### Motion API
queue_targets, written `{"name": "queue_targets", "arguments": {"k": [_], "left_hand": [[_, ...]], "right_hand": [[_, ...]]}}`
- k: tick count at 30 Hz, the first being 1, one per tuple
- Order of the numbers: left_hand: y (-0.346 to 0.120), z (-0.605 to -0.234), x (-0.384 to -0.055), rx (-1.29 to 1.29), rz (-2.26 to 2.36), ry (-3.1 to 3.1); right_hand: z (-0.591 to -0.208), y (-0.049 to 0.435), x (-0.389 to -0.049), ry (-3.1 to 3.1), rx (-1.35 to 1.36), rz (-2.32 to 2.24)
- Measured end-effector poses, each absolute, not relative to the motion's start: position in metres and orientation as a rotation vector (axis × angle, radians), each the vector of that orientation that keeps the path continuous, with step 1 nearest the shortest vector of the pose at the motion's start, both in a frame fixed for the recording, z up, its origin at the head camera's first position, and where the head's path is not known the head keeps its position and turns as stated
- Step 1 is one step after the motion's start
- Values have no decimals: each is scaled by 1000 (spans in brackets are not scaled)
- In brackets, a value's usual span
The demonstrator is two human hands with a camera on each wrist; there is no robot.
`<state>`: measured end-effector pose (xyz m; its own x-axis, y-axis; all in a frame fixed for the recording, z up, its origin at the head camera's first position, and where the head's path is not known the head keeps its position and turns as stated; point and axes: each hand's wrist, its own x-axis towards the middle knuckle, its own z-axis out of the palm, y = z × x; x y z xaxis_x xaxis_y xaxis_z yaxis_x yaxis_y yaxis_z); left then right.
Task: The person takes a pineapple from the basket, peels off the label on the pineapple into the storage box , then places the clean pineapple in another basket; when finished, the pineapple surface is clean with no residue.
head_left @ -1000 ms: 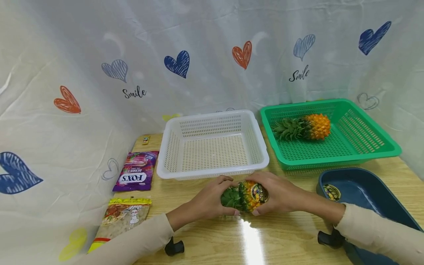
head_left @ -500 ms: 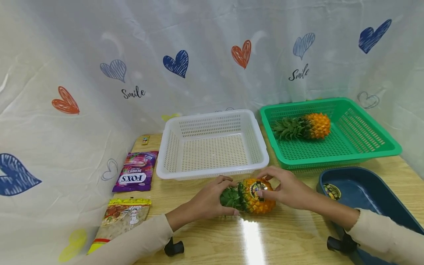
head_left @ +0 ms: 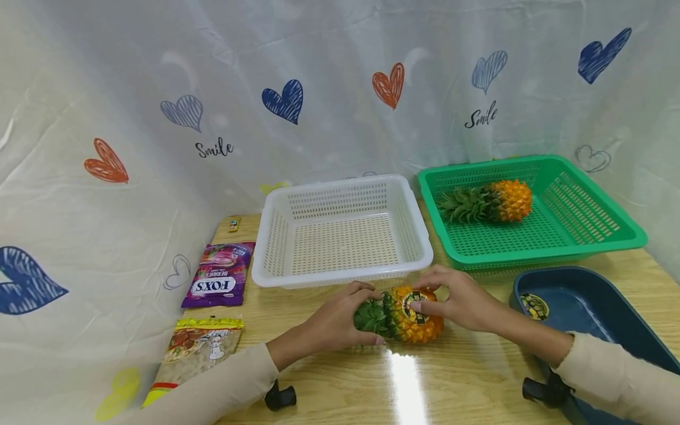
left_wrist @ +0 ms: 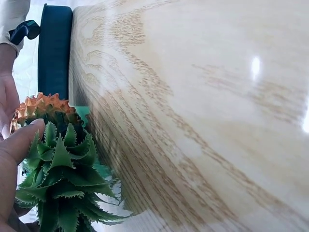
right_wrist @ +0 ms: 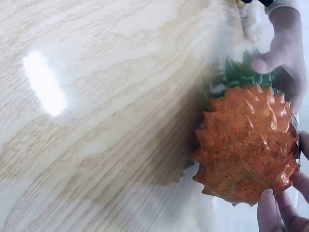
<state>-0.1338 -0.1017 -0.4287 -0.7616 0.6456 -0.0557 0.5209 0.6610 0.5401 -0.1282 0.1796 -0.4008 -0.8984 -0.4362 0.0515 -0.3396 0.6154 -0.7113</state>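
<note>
A small pineapple [head_left: 424, 332] lies on its side on the wooden table, leafy crown to the left, with a round black-and-gold sticker [head_left: 419, 319] on its orange body. My left hand [head_left: 340, 319] holds the crown [left_wrist: 60, 179], thumb on the near side and fingers on the far side. At the fruit's other end, my right hand [head_left: 459, 301] has its thumb on the sticker and its fingers over the far side of the body. In the right wrist view, its fingertips touch the spiky orange skin [right_wrist: 246, 145].
Behind the hands stands a white basket [head_left: 340, 280]. A green basket [head_left: 542, 260] at back right holds another pineapple [head_left: 510, 200]. A dark blue basin [head_left: 589, 301] sits at right with a round sticker [head_left: 535, 307] at its wall. Purple candy bag [head_left: 220, 274], clear food packet [head_left: 204, 348] and tiny wrapper [head_left: 234, 224] lie left.
My right hand has shifted right and up from around the pineapple's body, uncovering its orange end, and its thumb has come onto the sticker. My left hand stays on the crown.
</note>
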Motion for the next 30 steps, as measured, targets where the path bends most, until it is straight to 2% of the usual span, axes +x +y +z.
{"name": "queue_targets", "arguments": {"k": [14,30], "left_hand": [[-101,-430,-135,964,736,2635],[-102,-431,-134,966,742,2638]], "right_hand": [[-402,179,-125,2736,-583,-1204],[-398,175,-128,2694,-802,-1286]]}}
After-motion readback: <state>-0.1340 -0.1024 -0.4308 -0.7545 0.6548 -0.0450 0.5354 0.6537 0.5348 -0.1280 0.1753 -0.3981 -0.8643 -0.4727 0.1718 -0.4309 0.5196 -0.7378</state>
